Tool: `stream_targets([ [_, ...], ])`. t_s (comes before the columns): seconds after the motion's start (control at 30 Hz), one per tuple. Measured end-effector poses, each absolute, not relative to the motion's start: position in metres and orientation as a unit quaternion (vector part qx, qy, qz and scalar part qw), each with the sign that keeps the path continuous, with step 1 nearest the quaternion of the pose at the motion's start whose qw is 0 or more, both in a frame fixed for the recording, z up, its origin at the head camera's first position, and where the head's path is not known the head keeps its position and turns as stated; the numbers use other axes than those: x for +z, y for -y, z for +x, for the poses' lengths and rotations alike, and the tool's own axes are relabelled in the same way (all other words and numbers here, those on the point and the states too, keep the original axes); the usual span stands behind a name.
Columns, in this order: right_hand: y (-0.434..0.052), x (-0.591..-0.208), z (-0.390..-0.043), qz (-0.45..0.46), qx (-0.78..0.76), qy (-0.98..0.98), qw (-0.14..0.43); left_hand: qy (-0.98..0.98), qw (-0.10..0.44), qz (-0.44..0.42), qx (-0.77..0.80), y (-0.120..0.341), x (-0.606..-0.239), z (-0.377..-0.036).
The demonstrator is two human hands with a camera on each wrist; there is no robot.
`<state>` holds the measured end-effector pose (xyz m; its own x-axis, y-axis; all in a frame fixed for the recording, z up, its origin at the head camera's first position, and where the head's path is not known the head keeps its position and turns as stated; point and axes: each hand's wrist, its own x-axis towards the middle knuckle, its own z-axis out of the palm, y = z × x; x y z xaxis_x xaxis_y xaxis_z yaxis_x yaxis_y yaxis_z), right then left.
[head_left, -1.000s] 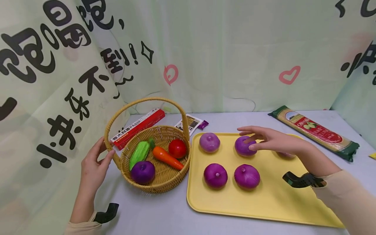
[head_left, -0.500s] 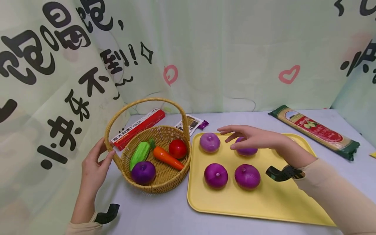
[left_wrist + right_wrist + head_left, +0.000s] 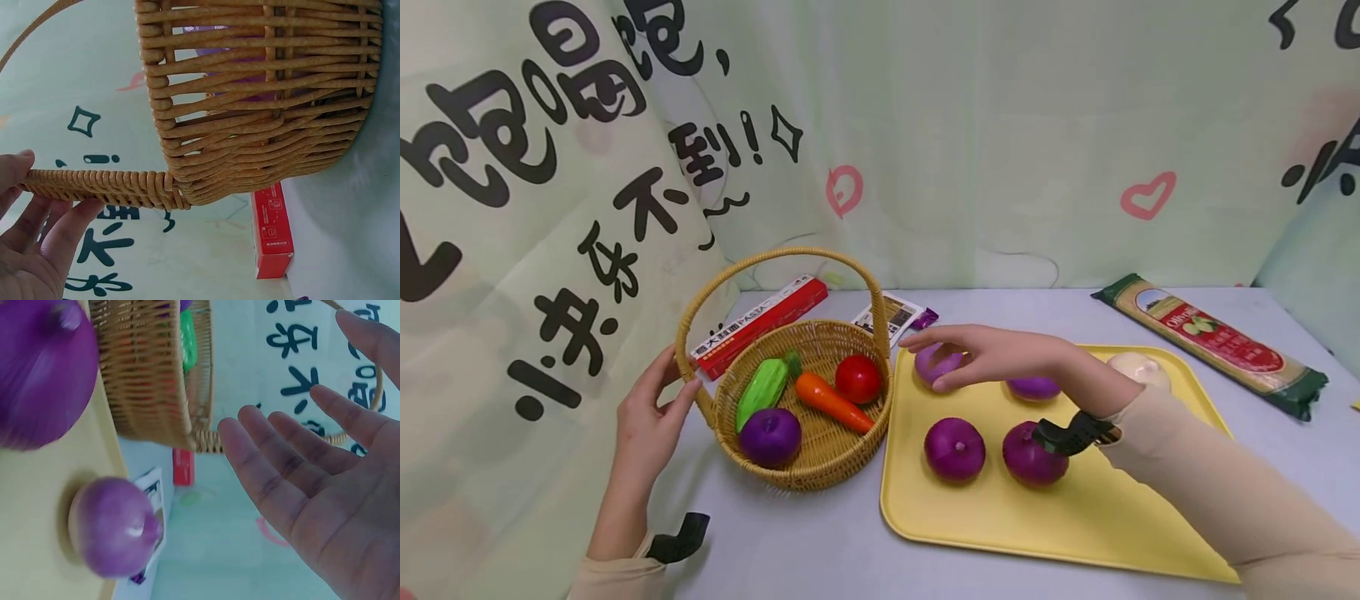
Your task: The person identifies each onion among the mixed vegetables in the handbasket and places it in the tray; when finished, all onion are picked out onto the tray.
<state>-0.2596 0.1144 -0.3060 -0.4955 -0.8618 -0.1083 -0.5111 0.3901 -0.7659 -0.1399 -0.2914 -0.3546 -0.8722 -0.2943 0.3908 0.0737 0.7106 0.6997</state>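
Note:
My left hand (image 3: pixel 651 417) pinches the side of the wicker basket's handle (image 3: pixel 781 254); in the left wrist view, thumb and fingers lie around that handle (image 3: pixel 100 185). Inside the basket (image 3: pixel 820 475) are a purple onion (image 3: pixel 771 437), a green ridged vegetable (image 3: pixel 763 388), a carrot (image 3: pixel 831 402) and a tomato (image 3: pixel 858 379). My right hand (image 3: pixel 1003 358), fingers extended and holding nothing, hovers over the tray's back-left pale purple onion (image 3: pixel 928 367), which stands apart from the palm in the right wrist view. Other onions on the tray are a partly covered one (image 3: pixel 1033 388) and two darker ones (image 3: pixel 955 450) in front.
The yellow tray (image 3: pixel 985 525) lies right of the basket, a whitish round thing (image 3: pixel 1138 368) at its back right. Behind the basket are a red pasta box (image 3: pixel 763 321) and a small printed packet (image 3: pixel 898 315). A long pasta bag (image 3: pixel 1210 337) lies back right; curtains stand behind.
My right hand has moved left across the tray, from above the back-middle onion to above the back-left one. My left hand stays on the handle. The head view has shifted slightly.

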Motion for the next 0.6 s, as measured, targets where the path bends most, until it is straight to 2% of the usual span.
stream_targets([
  [0.6, -0.043, -0.295, -0.262, -0.506, -0.328, -0.751, 0.27, 0.892, 0.242, 0.061, -0.376, 0.292, -0.355, -0.141],
])
